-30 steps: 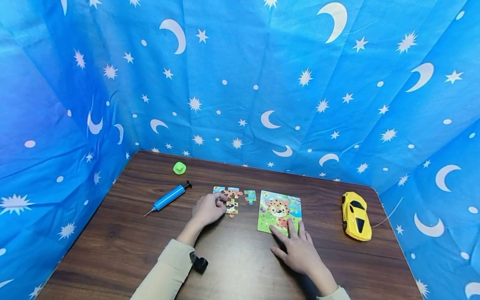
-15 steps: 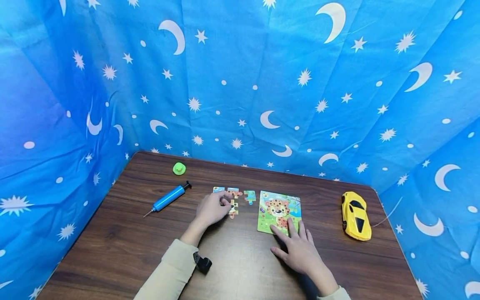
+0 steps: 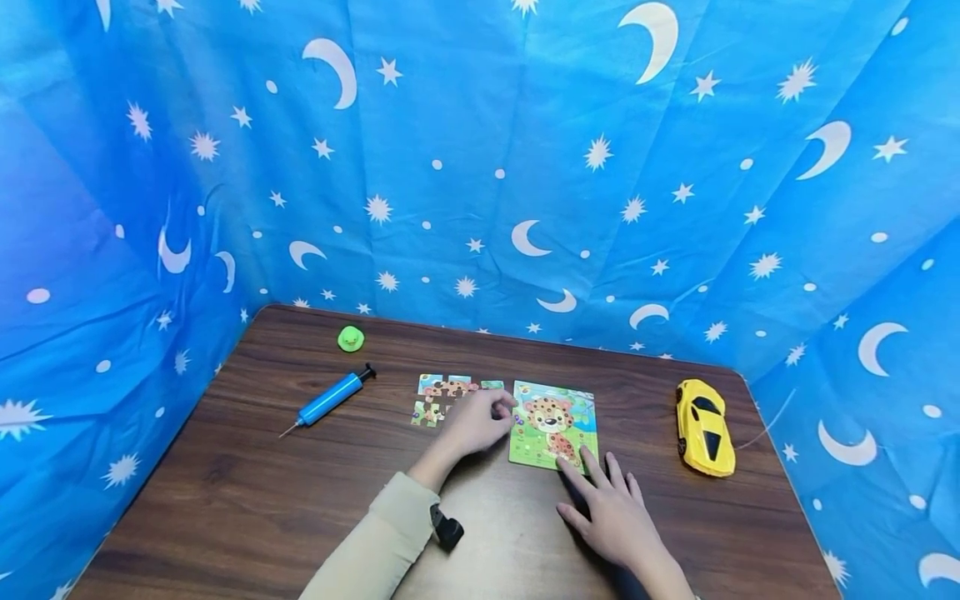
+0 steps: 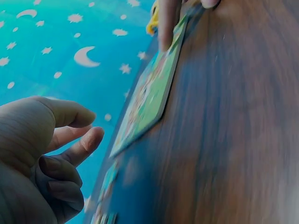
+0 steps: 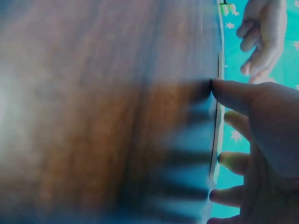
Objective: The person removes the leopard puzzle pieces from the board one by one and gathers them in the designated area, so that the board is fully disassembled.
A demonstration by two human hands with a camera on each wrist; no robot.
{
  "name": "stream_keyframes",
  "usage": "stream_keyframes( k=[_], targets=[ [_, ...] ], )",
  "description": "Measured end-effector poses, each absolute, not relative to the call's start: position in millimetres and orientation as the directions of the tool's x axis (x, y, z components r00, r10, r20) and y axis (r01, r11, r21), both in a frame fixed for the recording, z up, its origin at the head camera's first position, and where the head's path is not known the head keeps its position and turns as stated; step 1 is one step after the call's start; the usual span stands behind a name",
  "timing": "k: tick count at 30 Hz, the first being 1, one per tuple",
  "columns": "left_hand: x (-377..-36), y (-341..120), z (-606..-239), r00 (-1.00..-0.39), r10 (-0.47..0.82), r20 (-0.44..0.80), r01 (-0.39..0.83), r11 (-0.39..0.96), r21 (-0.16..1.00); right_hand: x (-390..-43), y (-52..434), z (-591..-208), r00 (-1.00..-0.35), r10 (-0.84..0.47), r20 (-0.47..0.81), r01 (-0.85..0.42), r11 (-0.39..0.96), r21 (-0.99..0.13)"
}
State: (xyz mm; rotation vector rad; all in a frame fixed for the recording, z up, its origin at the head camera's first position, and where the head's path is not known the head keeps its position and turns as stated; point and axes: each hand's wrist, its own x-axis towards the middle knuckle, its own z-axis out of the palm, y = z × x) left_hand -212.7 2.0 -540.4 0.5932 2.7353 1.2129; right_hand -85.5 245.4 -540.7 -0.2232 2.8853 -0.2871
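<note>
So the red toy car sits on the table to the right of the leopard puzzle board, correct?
Not quite: the toy car is yellow, not red, as the head view shows. It does sit on the table to the right of the leopard puzzle board.

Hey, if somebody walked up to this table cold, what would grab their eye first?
Probably the bright blue cloth printed with white moons and stars, which walls in the dark wooden table on three sides. Next, the colourful cartoon leopard puzzle board at the table's centre, with the right hand touching its near edge and the left hand at its left side. The glossy yellow toy sports car stands out at the right.
</note>
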Motion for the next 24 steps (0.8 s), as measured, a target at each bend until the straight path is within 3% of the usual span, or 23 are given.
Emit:
stream_keyframes(
  k=[10,24],
  targets=[
    [-215,53,-548,-0.864,0.503,-0.019,0.335,0.604,0.723,-81,243,-538,-0.956,-0.196,-0.22,-0.152,0.968,-0.201],
    [-216,88,-556,-0.875,0.476,-0.094,0.314,0.703,0.638,-78,241,-539,-0.962,-0.191,-0.198,-0.155,0.971,-0.18]
  ],
)
